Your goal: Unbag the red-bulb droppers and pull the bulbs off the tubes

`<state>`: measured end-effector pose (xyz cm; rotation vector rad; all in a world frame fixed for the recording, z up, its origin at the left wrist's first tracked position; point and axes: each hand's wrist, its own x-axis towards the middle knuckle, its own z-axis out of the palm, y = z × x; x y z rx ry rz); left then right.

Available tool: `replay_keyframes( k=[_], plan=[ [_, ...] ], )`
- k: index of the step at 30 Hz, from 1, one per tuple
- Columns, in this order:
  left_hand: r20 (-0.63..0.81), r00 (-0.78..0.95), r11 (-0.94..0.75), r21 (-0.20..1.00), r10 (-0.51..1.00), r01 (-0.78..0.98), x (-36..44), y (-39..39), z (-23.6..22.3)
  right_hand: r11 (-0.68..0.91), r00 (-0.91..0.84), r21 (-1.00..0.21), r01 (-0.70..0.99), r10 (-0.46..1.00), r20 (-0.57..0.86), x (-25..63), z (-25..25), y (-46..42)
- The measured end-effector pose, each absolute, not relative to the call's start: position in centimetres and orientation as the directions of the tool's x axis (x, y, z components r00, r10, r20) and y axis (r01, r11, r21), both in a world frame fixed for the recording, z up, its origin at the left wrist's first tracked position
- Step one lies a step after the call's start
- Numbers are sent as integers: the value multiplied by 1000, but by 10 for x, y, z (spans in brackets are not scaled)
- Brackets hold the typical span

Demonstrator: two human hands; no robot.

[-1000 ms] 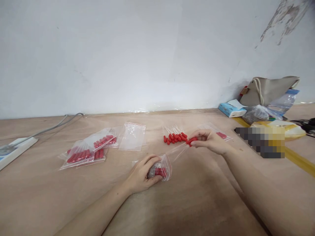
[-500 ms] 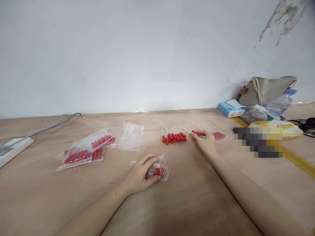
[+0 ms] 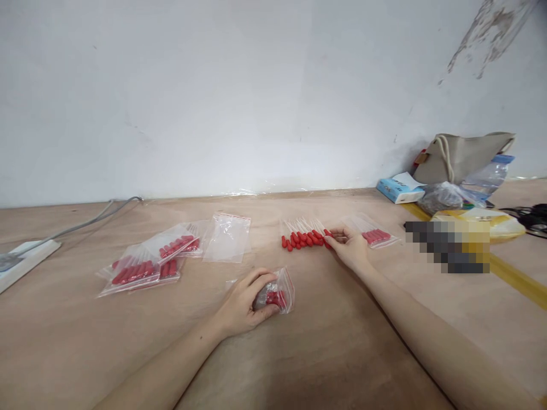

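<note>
My left hand [image 3: 252, 302] curls around a small clear zip bag [image 3: 287, 285] with red-bulbed pieces inside, resting on the table. Between the thumb and fingers of my right hand [image 3: 350, 247] is the red end of a dropper [image 3: 328, 234], at the right end of a row. That row of droppers [image 3: 301, 238] has red bulbs toward me and thin pale stems pointing to the wall. Just right of my right hand lies a zip bag with red bulbs [image 3: 376, 236]. A flat, clear zip bag [image 3: 227, 238] lies left of the row.
Several filled zip bags [image 3: 137, 270] overlap at the left. A white power strip [image 3: 29, 259] with a grey cable sits at the far left. Toward the right are a blue tissue pack [image 3: 399, 189], a beige bag [image 3: 474, 156], a plastic bottle [image 3: 491, 176] and yellow tape [image 3: 517, 282].
My right hand has moved slightly left with the dropper, bringing it against the right end of the row. My left hand and its bag stay in place.
</note>
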<state>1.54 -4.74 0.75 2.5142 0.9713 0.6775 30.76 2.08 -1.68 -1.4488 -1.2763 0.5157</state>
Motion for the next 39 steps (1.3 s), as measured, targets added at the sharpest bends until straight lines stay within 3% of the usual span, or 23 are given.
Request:
replay_keyframes(
  k=[18, 24, 26, 28, 30, 39],
  plan=[
    [287, 650, -690, 497, 703, 527, 15, -48, 8, 157, 208, -788, 596, 917, 340, 309, -18, 16],
    [287, 642, -687, 477, 711, 548, 14, -48, 5, 339, 259, -669, 662, 734, 628, 299, -1, 1],
    [286, 637, -684, 473, 716, 556, 14, -47, 4, 448, 62, -599, 663, 765, 641, 289, 9, -11],
    [283, 637, -683, 471, 717, 559, 14, -47, 3, 598, -268, -539, 593, 778, 567, 274, 15, -23],
    [280, 639, -683, 470, 716, 559, 14, -47, 3, 661, -453, -513, 547, 750, 482, 258, 17, -33],
    [308, 656, -704, 498, 689, 506, 18, -49, 7, 640, -655, -660, 394, 699, 288, 228, 12, -44]
  ],
)
